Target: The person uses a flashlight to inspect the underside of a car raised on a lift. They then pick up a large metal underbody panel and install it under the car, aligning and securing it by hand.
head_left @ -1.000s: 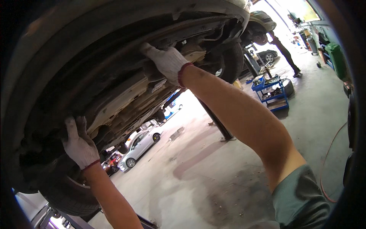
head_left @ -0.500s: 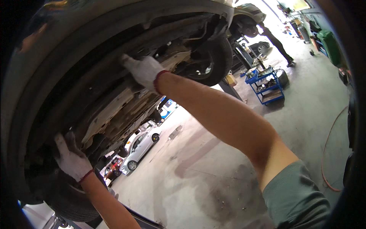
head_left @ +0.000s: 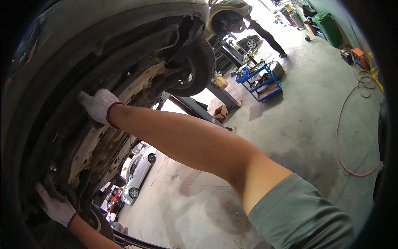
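Above me is the underside of a raised car, with a dark lower panel (head_left: 62, 108) running behind its bumper. My right hand (head_left: 99, 107), in a white knit glove with a red cuff, presses against this panel near its middle. One finger stretches out along it; the others are partly hidden. Lower left, my left hand (head_left: 57, 206) in a matching glove reaches up to the panel's dark end, fingers extended and apart. I see no tool in either hand. A pale metal crossmember (head_left: 85, 151) lies just beyond both hands.
A tyre (head_left: 203, 68) hangs past the panel's far end. A blue tool cart (head_left: 259, 81) stands on the floor beside lift posts (head_left: 224, 97). Farther off are a silver car (head_left: 139, 172), another raised car (head_left: 228, 18) with a person (head_left: 267, 35), a green bin (head_left: 327, 29) and a hose (head_left: 338, 137).
The view has swung to the right, so the car and both hands sit farther left and lower. Both hands remain at the panel; more of the floor and hose now shows.
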### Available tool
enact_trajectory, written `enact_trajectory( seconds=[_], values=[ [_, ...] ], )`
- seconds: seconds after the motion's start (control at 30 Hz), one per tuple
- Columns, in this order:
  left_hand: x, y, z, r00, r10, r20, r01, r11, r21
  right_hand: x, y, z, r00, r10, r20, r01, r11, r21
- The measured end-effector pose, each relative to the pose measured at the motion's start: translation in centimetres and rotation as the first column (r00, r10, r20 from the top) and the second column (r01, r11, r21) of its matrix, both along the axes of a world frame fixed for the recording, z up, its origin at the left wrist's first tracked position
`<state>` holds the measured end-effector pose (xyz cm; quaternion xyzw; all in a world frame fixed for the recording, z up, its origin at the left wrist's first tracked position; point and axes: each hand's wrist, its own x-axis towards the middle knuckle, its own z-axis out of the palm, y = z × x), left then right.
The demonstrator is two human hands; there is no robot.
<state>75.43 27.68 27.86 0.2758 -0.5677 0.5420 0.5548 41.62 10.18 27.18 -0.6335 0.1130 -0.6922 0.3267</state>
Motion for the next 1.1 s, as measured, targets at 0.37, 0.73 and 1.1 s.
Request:
enact_trajectory(
  seconds=[0.37, 0.73, 1.1],
  values=[
    [-4.3, 0.1, -0.9, 0.918, -0.256, -0.304, 0.258, 0.966, -0.031, 0.5, 0.9, 0.6, 0.935, 0.267, 0.233, -0.286, 0.957, 0.054],
    [-2.9, -1.1, -1.9, 0.930, -0.193, -0.313, 0.175, 0.981, -0.083, 0.2, -2.0, -0.4, 0.917, 0.391, 0.074, -0.351, 0.883, -0.312],
    [-0.7, -2.5, -5.4, 0.939, 0.262, -0.221, -0.277, 0.960, -0.036, -1.6, -1.7, -2.4, 0.365, 0.930, 0.048, -0.912, 0.367, -0.182]
  ],
)
